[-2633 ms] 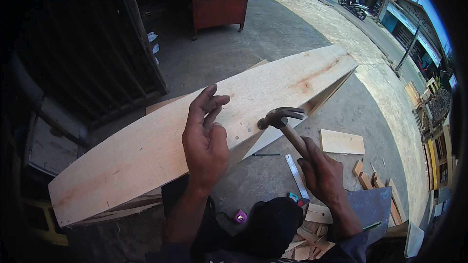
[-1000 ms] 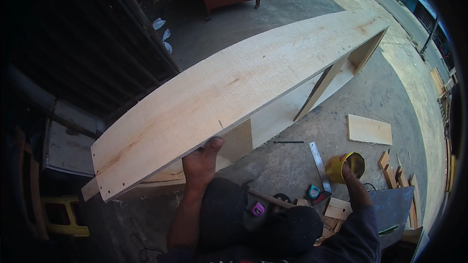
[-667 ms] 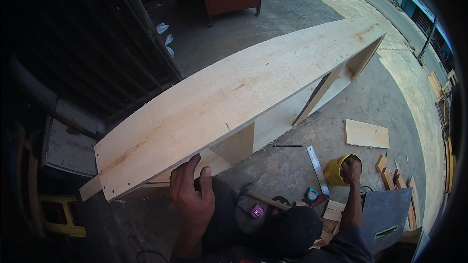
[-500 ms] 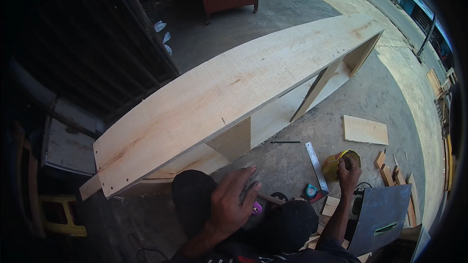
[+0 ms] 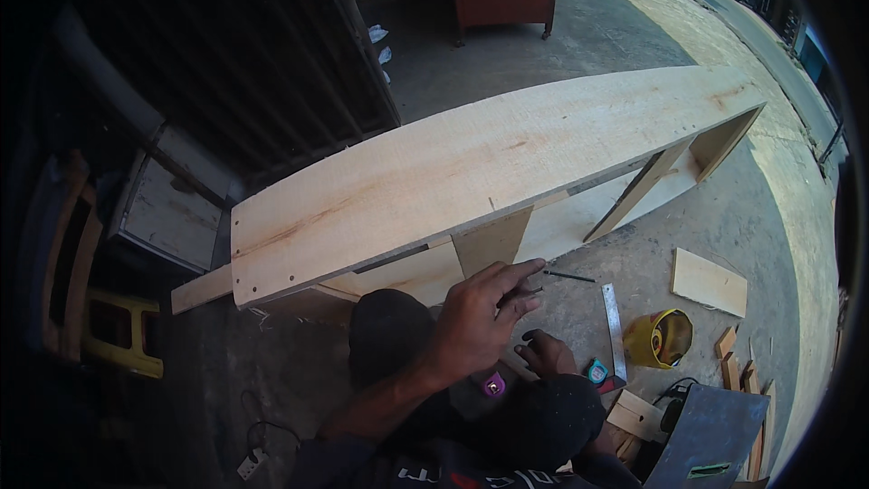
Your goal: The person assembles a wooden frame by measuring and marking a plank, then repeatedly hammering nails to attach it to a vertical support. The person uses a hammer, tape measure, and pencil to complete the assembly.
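A yellow round tin point(image 5: 661, 339) lies on the concrete floor point(image 5: 769, 235).

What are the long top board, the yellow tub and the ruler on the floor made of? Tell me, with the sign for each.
Long top board: bare, unfinished wood, pale with visible grain and reddish streaks.
Yellow tub: probably plastic, going by its even bright colour and smooth wall.
Ruler: likely metal, a thin grey strip with a dull sheen.

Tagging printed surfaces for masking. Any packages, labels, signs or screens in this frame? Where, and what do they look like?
Yellow can: on its side on the concrete floor, right of the steel ruler; round, a dark patch on its wall.
Green label: small rectangle on the dark grey case, lower right.
Tape measure: on the floor by the right hand; small, teal and yellow face.
No signs or screens show.
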`<state>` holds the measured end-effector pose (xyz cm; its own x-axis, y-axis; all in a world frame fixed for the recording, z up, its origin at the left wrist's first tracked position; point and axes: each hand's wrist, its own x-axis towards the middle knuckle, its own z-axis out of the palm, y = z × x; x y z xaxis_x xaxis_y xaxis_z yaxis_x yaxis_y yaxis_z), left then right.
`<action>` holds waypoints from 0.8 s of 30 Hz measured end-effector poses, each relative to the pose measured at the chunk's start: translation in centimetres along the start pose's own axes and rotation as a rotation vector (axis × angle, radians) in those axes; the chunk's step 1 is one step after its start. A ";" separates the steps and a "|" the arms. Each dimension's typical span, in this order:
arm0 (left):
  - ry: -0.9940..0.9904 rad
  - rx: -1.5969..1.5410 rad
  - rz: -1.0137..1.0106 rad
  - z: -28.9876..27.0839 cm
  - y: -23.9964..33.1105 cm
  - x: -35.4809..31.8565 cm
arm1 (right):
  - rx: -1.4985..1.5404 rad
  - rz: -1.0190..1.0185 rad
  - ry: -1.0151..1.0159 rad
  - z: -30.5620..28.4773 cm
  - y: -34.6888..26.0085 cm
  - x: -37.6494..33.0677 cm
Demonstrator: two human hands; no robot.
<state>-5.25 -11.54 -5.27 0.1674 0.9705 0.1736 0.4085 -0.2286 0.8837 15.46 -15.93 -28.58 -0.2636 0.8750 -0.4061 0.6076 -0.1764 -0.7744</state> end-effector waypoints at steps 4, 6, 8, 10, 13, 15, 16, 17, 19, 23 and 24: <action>0.121 -0.143 0.185 -3.0 2.4 4.1 | -0.590 0.098 -0.139 7.9 6.4 -0.8; 0.206 -0.166 0.132 -4.1 2.7 7.0 | -0.599 0.034 -0.088 7.9 7.4 -1.9; 0.241 -0.139 0.103 -4.6 2.7 9.1 | -0.526 0.071 -0.053 6.1 6.3 -2.9; 0.238 -0.159 0.015 -4.6 2.4 10.1 | -0.416 0.304 -0.052 3.0 4.1 -4.3; 0.255 -0.166 -0.023 -4.4 1.9 10.3 | -0.211 0.315 0.094 -2.3 0.4 -5.6; 0.266 -0.125 -0.049 -4.3 1.9 10.1 | -0.105 0.220 0.224 -5.6 -2.3 -5.8; 0.267 -0.078 -0.055 -4.3 1.9 10.1 | -0.081 0.216 0.288 -7.6 -3.5 -6.2; 0.266 -0.047 -0.010 -4.2 2.0 10.0 | 0.014 0.093 0.368 -9.3 -4.8 -6.5; 0.274 -0.056 -0.071 -4.1 2.1 10.1 | 0.166 0.027 0.455 -12.2 -7.6 -7.6; 0.277 -0.028 -0.056 -4.1 2.1 10.1 | -0.045 -0.342 0.757 -14.9 -13.9 -8.1; 0.273 -0.017 -0.053 -4.1 2.1 10.1 | -0.084 -0.368 0.760 -15.4 -15.4 -8.3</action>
<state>-6.39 -1.89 0.10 -0.1026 0.9666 0.2350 0.3947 -0.1773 0.9015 19.83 -13.55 -5.84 0.1013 0.9405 0.3243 0.6436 0.1866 -0.7423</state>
